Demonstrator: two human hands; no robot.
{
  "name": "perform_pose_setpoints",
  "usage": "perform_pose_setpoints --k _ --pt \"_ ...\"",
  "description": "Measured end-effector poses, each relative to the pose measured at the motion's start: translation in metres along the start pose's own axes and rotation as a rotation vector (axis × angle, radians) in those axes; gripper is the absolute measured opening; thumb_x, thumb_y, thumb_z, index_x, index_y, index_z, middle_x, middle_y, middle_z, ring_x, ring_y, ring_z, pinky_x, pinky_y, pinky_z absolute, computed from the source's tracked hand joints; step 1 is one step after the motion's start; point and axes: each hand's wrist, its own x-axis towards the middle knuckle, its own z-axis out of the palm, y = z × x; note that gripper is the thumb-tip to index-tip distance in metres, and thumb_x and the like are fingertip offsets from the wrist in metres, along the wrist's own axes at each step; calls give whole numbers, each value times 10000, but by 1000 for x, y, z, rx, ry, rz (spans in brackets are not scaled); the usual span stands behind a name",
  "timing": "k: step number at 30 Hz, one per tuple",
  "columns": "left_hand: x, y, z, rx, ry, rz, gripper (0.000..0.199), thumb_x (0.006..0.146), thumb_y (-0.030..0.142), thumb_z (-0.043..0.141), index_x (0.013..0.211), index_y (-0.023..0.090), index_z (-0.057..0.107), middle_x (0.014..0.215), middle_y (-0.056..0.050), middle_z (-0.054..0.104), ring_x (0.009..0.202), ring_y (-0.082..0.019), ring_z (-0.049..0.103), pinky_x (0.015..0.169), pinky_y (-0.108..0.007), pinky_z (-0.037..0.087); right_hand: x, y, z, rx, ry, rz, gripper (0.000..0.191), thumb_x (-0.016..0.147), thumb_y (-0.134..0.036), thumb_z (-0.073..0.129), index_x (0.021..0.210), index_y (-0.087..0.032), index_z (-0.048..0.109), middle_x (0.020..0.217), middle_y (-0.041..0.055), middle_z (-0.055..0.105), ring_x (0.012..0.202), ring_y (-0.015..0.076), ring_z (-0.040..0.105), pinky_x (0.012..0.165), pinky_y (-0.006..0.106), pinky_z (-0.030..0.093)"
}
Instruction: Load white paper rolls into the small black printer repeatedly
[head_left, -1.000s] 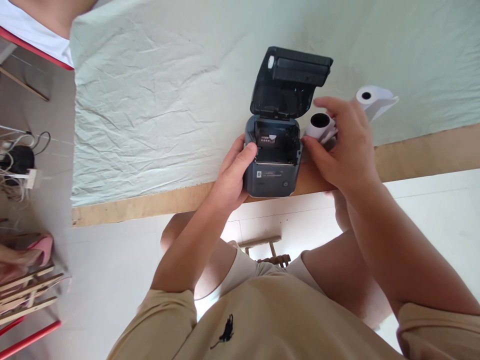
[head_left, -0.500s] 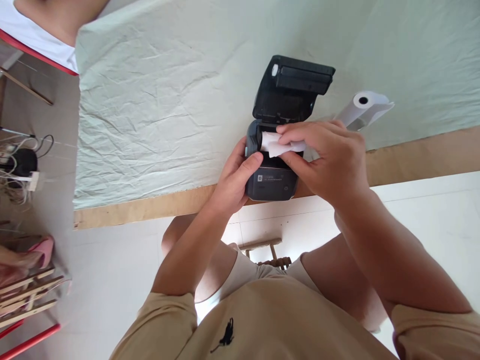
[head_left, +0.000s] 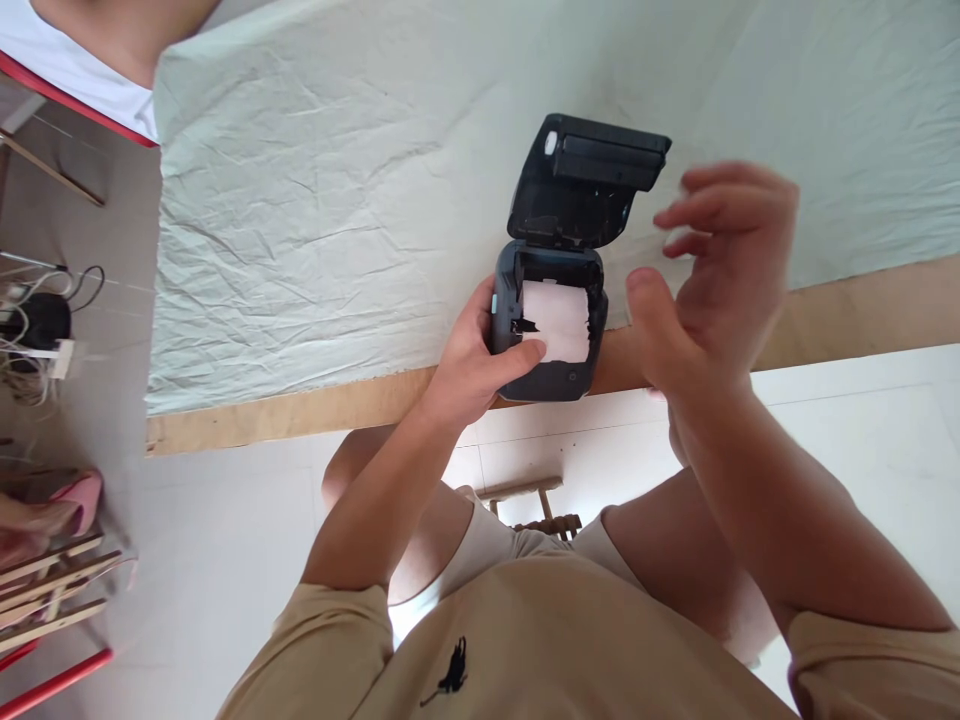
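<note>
A dark receipt printer (head_left: 551,384) lies at the table's front edge, its hinged lid (head_left: 574,180) tipped back away from me. White paper (head_left: 559,318) fills its compartment and reaches over the front lip, with a ragged right edge. My left hand (head_left: 480,355) grips the printer's left side, thumb pressed on the paper's lower left corner. To the right of the printer, my right hand (head_left: 716,270) is in the air, fingers apart and holding nothing. It covers the spot where the loose paper roll stood.
A pale green cloth (head_left: 337,220) covers the table, leaving a bare wooden strip (head_left: 300,420) along the front. Another person's limb (head_left: 135,30) rests at the far left corner. Tangled cables (head_left: 34,340) and a wooden rack (head_left: 60,580) are on the left floor.
My right hand has let go of the paper and moved up and right. The paper now lies flat across the printer's front, and my left thumb has slid onto it.
</note>
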Motion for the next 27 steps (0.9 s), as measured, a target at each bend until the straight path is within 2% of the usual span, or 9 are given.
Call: perform_pose_setpoints --k 2,3,5,8,11,15,19,22,27 --pt "0 -1 0 19 7 11 818 665 457 1050 1366 293 660 1092 -56 778 1022 -302 810 812 -383 664 1 10 -3 49 -92 50 534 993 -481 659 1520 -443 587 1671 81 611 1478 391 656 1113 601 579" --pt "0 -1 0 23 15 16 887 666 466 1047 1434 309 632 1152 -70 780 1095 -328 810 859 -407 669 2 13 -4 111 -151 64 593 1006 -518 637 1587 -488 525 1717 61 577 1525 390 631 1177 620 554" --pt "1 -2 -1 21 36 18 994 670 485 1042 1534 345 571 1213 -75 771 1192 -355 794 928 -442 668 1 18 -6 224 -201 88 563 1055 -559 539 1615 -540 491 1615 46 664 1506 368 657 1210 621 544" --pt "0 -3 -1 19 44 2 1032 655 489 1050 1552 360 555 1187 -60 759 1189 -352 788 937 -453 667 -2 18 -10 241 -193 176 470 1102 -505 459 1561 -530 556 1420 52 753 1400 345 723 1158 601 589" --pt "-1 -4 -2 0 24 17 1019 661 492 1054 1544 378 557 1308 -62 772 1236 -355 787 975 -464 681 -7 17 -11 200 -280 199 448 1090 -485 568 1538 -472 573 1512 59 723 1436 350 714 1172 604 616" --pt "-3 -2 0 -42 9 31 774 787 650 965 1421 344 643 1269 -62 809 1241 -380 817 909 -453 714 -12 24 -7 256 -469 192 502 1077 -460 634 1572 -410 564 1484 73 746 1254 306 781 1048 516 701" --pt "-4 2 4 -28 14 -39 631 858 674 914 1322 310 689 1162 -60 844 1160 -374 848 820 -434 724 -16 36 -1 255 -465 136 590 1005 -428 720 1577 -386 581 1344 52 794 1031 265 798 862 440 728" --pt "-3 3 4 -38 21 -19 565 880 651 907 1294 315 719 1173 -54 856 1245 -381 836 897 -447 733 -19 41 3 215 -443 122 638 971 -406 739 1584 -390 565 1319 43 803 985 256 795 836 424 726" --pt "2 0 4 -79 22 22 525 936 694 840 1256 286 758 1299 -67 856 1494 -389 724 1142 -476 688 -22 36 4 137 -429 139 624 986 -404 710 1590 -394 554 1302 40 794 1002 259 784 830 412 714"
